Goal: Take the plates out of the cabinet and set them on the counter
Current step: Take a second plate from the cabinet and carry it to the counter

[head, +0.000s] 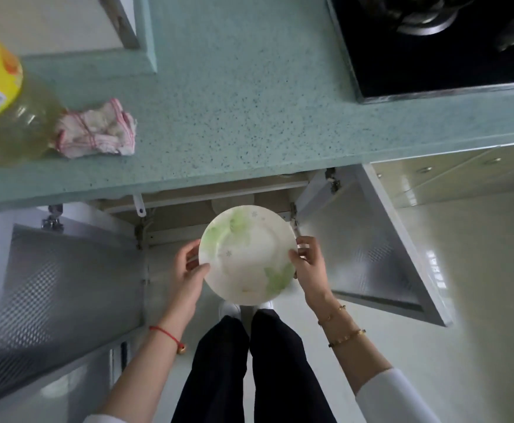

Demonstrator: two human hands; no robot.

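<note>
Plate [246,254] held level in front of the open cabinet [188,215], below the counter [249,102] edge. Left hand [188,270] and right hand [309,264] each clasp a rim. Step: carrying out. Next, I judge: lift above the counter edge, set down on bare surface right of the cloth [97,129].

A home kitchen: a speckled teal counter [249,111] with a black hob [450,56] set in it, an oil bottle [2,96] and rag [97,129] on top, cabinet doors [51,300] open beneath.
</note>
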